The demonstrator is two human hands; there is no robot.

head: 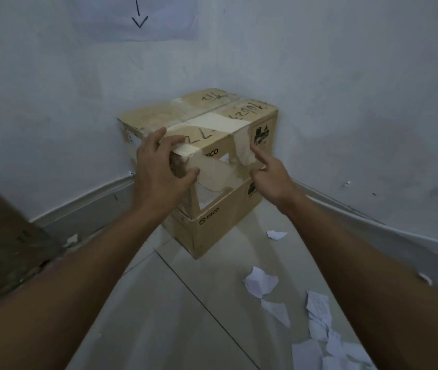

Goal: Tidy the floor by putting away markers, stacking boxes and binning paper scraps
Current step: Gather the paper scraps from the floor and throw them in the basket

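Two brown cardboard boxes are stacked in the room's corner. The upper box [212,124] has torn tape and handwriting on its lid and rests on the lower box [212,225]. My left hand [159,172] curls around the upper box's near left corner, fingers on the lid edge and thumb on the front face. My right hand [268,177] touches the front face near the right edge, fingers spread and holding nothing. White paper scraps [260,281] lie on the tiled floor at the lower right. No markers are in view.
Grey-white walls [346,89] meet behind the boxes, with a skirting board [84,201] along the floor. A large dark cardboard piece [2,241] leans at the left. One scrap [276,234] lies beside the lower box, another scrap [71,240] by the left skirting.
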